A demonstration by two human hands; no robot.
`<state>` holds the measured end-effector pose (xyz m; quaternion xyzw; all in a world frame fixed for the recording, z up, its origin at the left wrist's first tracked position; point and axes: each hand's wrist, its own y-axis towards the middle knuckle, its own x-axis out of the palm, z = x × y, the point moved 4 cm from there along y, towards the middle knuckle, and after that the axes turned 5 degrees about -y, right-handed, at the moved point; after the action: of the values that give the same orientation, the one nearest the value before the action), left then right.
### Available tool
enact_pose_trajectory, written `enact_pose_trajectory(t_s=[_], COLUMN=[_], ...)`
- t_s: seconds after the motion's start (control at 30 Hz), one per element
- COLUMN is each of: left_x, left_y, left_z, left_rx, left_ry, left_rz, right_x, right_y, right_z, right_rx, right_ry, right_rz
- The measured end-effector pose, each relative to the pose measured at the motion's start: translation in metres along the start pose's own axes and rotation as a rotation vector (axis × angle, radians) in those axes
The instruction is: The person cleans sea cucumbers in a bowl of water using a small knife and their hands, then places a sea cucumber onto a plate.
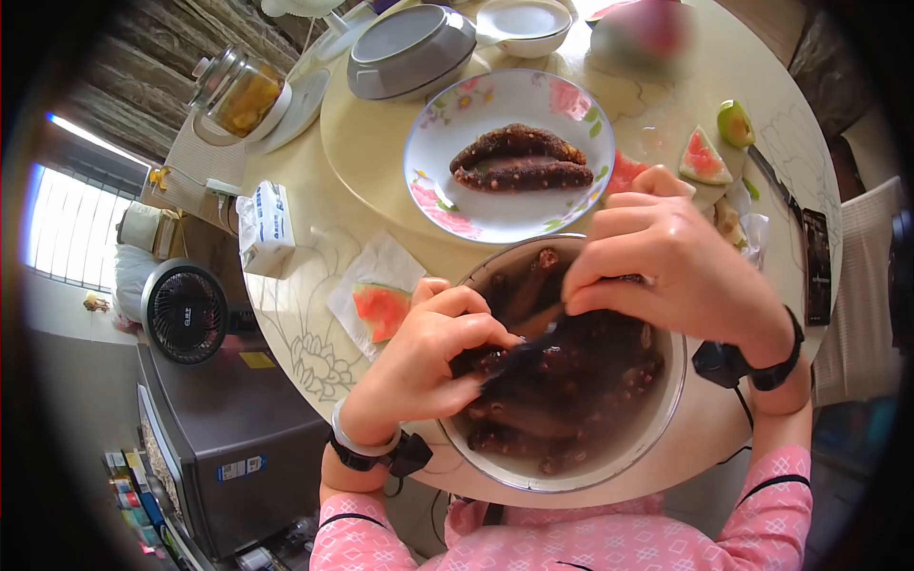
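Observation:
A wide metal-rimmed basin (pixel 678 400) of murky water stands at the table's near edge, with several dark brown, warty sea cucumbers (pixel 533 419) in it. Over its left side, my left hand (pixel 440 344) is closed, thumb and fingertips pinching the end of a dark, blurred sea cucumber (pixel 524 357). My right hand (pixel 657 249) bends over the far right side of the basin, fingers pinched together on the same dark piece, its upper part partly hidden. Just beyond the basin, a floral plate (pixel 433 205) carries two brown, bumpy sea cucumbers (pixel 519 171) side by side.
A watermelon slice (pixel 381 309) lies on a tissue at left, near a tissue box (pixel 267 228). At right are another watermelon wedge (pixel 705 157), a green fruit piece (pixel 735 124), a knife (pixel 776 181) and a phone (pixel 817 266). Grey covered dish (pixel 409 57) sits behind.

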<state>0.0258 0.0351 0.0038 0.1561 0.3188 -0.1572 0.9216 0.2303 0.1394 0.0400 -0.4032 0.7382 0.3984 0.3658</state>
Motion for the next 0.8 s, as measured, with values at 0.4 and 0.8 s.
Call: enact_pose_trajectory(t_s=[0.4, 0.8], left_x=[0.001, 0.0], left_y=[-0.001, 0.0], left_z=[0.0, 0.003], left_rx=[-0.007, -0.03], left_ry=[-0.012, 0.01], left_rz=[0.02, 0.002], right_x=[-0.026, 0.006], right_y=[-0.017, 0.002], right_z=[0.013, -0.005], right_rx=[-0.025, -0.023], right_ry=[-0.07, 0.073], right_rz=[-0.163, 0.105])
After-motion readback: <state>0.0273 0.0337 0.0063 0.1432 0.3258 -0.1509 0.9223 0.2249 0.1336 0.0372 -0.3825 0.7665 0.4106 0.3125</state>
